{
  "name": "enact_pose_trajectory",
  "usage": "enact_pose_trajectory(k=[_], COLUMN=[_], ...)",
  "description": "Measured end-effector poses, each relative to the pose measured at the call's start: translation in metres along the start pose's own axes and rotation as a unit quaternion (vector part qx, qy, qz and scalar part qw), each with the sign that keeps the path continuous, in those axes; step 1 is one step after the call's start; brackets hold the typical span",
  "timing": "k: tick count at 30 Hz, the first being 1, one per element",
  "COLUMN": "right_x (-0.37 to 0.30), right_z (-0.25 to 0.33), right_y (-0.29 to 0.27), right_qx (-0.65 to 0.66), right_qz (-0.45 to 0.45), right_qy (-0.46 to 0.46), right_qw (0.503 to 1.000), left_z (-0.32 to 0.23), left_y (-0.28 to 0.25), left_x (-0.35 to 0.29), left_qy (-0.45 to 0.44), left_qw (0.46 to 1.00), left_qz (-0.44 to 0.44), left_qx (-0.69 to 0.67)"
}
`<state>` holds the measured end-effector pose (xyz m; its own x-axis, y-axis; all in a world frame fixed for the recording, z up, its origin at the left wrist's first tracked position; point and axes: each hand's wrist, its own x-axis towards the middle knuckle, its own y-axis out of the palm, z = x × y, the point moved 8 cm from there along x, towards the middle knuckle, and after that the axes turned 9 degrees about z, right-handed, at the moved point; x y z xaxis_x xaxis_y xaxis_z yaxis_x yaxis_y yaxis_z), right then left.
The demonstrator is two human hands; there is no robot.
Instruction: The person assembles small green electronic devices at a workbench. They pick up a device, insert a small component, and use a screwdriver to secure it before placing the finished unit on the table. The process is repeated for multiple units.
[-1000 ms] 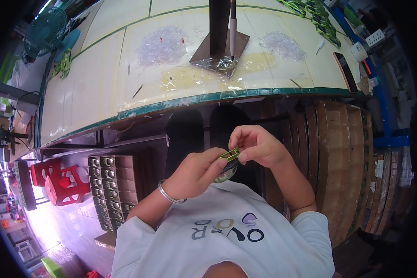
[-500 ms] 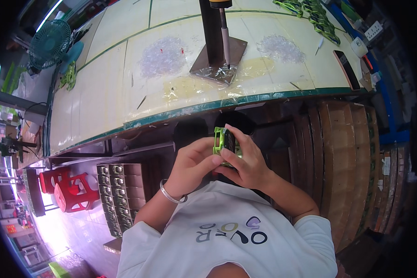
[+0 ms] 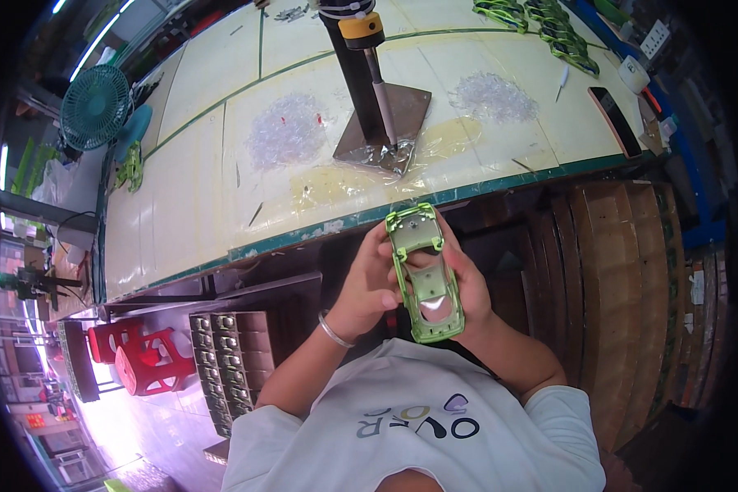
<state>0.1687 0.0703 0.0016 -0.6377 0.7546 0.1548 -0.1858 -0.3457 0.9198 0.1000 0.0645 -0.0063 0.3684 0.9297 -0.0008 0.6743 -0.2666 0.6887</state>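
Note:
A green toy car body shell point(image 3: 428, 284) is between my hands in front of the bench edge, its hollow inner side turned up toward me. My left hand point(image 3: 369, 283) grips its left side, the thumb near the middle of the shell. My right hand point(image 3: 471, 297) wraps the right side, with some fingers hidden behind it. Beyond the shell, on the bench, stands a press-like tool point(image 3: 381, 98) with a pale rod over a dark square base plate point(image 3: 412, 107).
Heaps of small clear plastic pieces lie left point(image 3: 287, 131) and right point(image 3: 494, 97) of the tool. A phone point(image 3: 615, 121) rests at the bench's right, with green car shells point(image 3: 553, 33) behind. Compartment trays point(image 3: 221, 361) stand lower left beside red stools point(image 3: 152, 361); brown trays point(image 3: 611, 287) are at right.
The car shell has been turned from edge-on to show its hollow side at full length. My hands have spread to its two sides, and the view has shifted slightly.

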Motion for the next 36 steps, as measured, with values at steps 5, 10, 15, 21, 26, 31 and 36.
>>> enact_pose_trajectory(k=[5, 10, 15, 21, 26, 31, 36], right_x=[0.023, 0.051, 0.059, 0.060, 0.060, 0.061, 0.059], right_z=[0.007, 0.024, 0.030, 0.034, 0.034, 0.034, 0.036], right_y=[-0.013, 0.001, 0.012, 0.022, 0.028, 0.026, 0.026], right_qx=[0.084, 0.103, 0.094, 0.080, 0.093, 0.092, 0.094], right_qz=[-0.048, -0.023, -0.013, 0.005, 0.040, 0.039, 0.029], right_qy=[-0.009, -0.014, -0.004, -0.009, 0.001, 0.002, -0.002], right_qw=[0.995, 0.994, 0.995, 0.997, 0.995, 0.995, 0.995], left_z=[-0.006, -0.029, -0.043, -0.049, -0.050, -0.049, -0.049], left_y=[-0.001, -0.001, 0.004, 0.010, 0.013, 0.013, 0.016], left_x=[0.027, 0.051, 0.058, 0.058, 0.058, 0.060, 0.061], left_qy=[0.001, 0.033, 0.054, 0.056, 0.052, 0.047, 0.053], left_qw=[0.998, 0.996, 0.993, 0.992, 0.994, 0.994, 0.993], left_qz=[-0.010, -0.013, 0.003, -0.005, 0.002, 0.015, 0.017], left_qx=[0.068, 0.085, 0.109, 0.114, 0.097, 0.093, 0.100])
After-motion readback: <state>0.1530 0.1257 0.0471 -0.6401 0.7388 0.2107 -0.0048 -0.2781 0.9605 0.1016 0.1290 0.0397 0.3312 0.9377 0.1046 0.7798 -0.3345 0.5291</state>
